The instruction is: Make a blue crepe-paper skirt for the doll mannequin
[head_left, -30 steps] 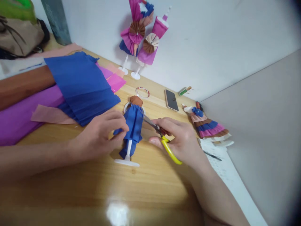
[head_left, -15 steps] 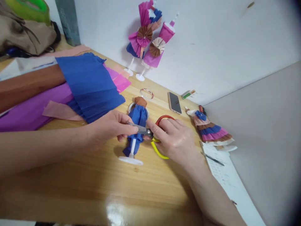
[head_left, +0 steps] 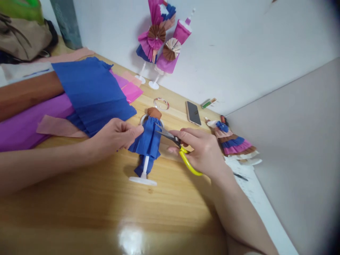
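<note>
My right hand (head_left: 204,148) grips scissors (head_left: 176,140) with a yellow handle loop. Their slightly parted blades point up and left over a small dress form (head_left: 147,141). It wears a brown top and a gathered blue skirt that looks like crepe paper. The form lies on the wooden table, with its upper part on a white ring, perhaps a tape roll, and its white stand towards me. To the left of the skirt, my left hand (head_left: 119,134) is closed in a pinch. What sits between its fingertips is too small to make out.
Blue paper (head_left: 90,88), brown paper (head_left: 29,94) and purple paper (head_left: 34,124) cover the left side. Two dressed forms (head_left: 159,46) stand by the wall. A phone (head_left: 193,113), a bracelet-like ring (head_left: 161,103) and a layered-skirt form (head_left: 233,141) lie behind and to the right.
My left hand has let go of the scissor blade and drawn back left. The scissors have turned, with their tips now further up over the skirt. The skirt's left side is spread wider.
</note>
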Demonstrator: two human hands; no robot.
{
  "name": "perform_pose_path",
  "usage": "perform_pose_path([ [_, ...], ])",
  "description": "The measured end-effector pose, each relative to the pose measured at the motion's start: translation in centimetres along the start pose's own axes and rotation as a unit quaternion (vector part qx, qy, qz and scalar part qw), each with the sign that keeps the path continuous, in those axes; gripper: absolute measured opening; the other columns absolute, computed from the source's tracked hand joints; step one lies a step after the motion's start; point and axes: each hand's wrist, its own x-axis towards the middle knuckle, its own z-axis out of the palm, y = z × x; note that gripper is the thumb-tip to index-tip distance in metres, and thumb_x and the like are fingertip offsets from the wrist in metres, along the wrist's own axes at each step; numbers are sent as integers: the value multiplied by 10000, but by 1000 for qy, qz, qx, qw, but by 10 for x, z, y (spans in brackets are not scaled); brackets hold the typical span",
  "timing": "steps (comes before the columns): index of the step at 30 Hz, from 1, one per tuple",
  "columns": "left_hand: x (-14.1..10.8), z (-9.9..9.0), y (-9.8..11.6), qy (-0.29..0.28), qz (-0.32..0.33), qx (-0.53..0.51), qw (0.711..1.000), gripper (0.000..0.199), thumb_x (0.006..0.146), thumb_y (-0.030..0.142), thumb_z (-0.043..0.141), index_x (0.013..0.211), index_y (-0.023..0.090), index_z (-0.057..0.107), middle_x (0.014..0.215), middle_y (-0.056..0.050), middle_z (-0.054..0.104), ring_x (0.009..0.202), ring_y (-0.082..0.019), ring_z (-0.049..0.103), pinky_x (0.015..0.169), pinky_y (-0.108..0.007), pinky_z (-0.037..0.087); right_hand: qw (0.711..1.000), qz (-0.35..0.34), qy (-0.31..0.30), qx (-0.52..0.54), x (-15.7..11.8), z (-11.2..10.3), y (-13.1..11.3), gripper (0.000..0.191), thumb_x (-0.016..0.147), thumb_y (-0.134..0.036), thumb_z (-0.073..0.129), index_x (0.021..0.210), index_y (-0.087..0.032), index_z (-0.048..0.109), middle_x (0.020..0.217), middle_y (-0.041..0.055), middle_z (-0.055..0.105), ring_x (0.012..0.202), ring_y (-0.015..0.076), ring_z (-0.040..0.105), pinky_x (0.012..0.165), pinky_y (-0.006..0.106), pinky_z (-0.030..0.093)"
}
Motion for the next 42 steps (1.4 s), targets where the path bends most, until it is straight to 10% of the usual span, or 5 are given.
perform_pose_path([
  [6, -4, 5, -22, 42, 364, 345, 864, 112, 834, 256, 620, 864, 150, 642, 1179, -124, 639, 1124, -259, 547, 1004, -405, 429, 987, 16, 7, 159, 0, -2, -2, 376, 874, -427, 629, 1048, -98, 686, 640, 22, 578, 517, 108, 497, 499, 215, 406],
  [9, -5, 10, -30, 15, 389, 441, 808, 411, 844, 220, 614, 1236, 116, 542, 1398, -176, 481, 1354, -306, 358, 1131, -470, 328, 979, 39, -3, 202, 0, -5, -4, 378, 862, -437, 640, 1045, -112, 695, 646, 20, 583, 525, 107, 476, 510, 220, 402],
  [15, -15, 17, -26, 81, 441, 410, 794, 191, 896, 134, 526, 1062, 106, 615, 1072, -132, 657, 1028, -222, 581, 911, -352, 490, 953, 112, -2, 281, -1, -15, -10, 382, 826, -435, 676, 1021, -110, 713, 639, 5, 554, 551, 113, 459, 523, 237, 380],
  [22, -37, 23, 5, -73, 31, 208, 975, 347, 887, 268, 441, 558, 158, 449, 534, 52, 332, 508, -75, 352, 482, -217, 248, 913, 176, 16, 366, -5, -19, -7, 390, 782, -454, 701, 972, -114, 708, 648, 6, 529, 562, 119, 465, 514, 246, 366],
  [42, -12, 38, 9, -163, -181, 111, 963, 336, 667, 376, 485, 415, 179, 385, 442, 46, 273, 453, -84, 273, 456, -238, 175, 899, 185, 1, 397, -1, -12, -3, 349, 794, -434, 685, 966, -131, 698, 670, 12, 537, 586, 127, 457, 545, 261, 369],
])
